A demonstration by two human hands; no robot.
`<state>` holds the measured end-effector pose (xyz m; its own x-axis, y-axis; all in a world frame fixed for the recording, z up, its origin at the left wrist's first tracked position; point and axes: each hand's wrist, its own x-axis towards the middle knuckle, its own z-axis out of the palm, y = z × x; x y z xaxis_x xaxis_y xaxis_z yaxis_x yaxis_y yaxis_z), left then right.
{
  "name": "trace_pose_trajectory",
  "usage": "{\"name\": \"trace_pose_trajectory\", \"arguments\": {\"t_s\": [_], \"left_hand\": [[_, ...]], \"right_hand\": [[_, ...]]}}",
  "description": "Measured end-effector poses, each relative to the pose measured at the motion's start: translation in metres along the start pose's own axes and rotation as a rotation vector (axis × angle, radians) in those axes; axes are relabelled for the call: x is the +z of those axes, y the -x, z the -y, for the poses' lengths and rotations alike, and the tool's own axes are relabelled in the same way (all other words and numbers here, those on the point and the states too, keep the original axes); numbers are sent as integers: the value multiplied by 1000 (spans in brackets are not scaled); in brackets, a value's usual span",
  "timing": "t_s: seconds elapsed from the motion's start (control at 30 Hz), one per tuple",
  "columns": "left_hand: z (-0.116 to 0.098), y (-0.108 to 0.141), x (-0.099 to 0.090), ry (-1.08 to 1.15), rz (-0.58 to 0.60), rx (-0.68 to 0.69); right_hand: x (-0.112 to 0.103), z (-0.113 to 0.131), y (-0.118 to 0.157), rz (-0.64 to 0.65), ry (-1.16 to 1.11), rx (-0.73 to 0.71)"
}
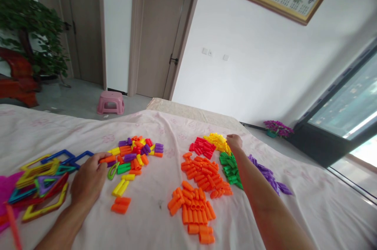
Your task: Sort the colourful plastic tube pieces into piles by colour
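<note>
My left hand is at the left edge of a mixed heap of small plastic building pieces, its fingers curled together at an orange piece. A green ring-shaped piece and a green block lie near its fingertips. Across the cloth, my right hand is closed at the right side of the yellow pile; whatever its fingers hold is hidden. Below that hand, my forearm partly covers the green pile. Beside the yellow pieces sits the red pile.
Orange pieces form large groups at the centre, and purple pieces lie right of my right forearm. Magnetic-looking frame tiles are heaped at far left. A pale cloth covers the surface. Beyond it stands a pink stool.
</note>
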<state>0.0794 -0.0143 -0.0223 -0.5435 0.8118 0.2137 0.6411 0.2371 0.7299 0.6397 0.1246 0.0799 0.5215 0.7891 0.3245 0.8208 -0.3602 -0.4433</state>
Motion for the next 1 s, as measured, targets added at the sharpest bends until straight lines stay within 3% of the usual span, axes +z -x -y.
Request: {"name": "trace_pose_trajectory", "arguments": {"t_s": [0.1, 0.2, 0.4, 0.57, 0.77, 1.0], "left_hand": [[-11, 5, -7, 80, -16, -60], [-19, 8, -12, 150, -39, -120], [-22, 8, -15, 288, -63, -152], [-21, 6, -15, 377, -125, -161], [-24, 4, -15, 465, -194, -186], [-18, 2, -8, 466, -189, -205]], "right_hand": [[8, 22, 6, 12, -26, -18], [26, 74, 34, 132, -170, -218], [57, 211, 161, 482, -385, -849], [80, 289, 245, 593, -297, -1187], [107, 332, 274, 584, -57, -1385], [95, 329, 276, 533, 26, -1431]]}}
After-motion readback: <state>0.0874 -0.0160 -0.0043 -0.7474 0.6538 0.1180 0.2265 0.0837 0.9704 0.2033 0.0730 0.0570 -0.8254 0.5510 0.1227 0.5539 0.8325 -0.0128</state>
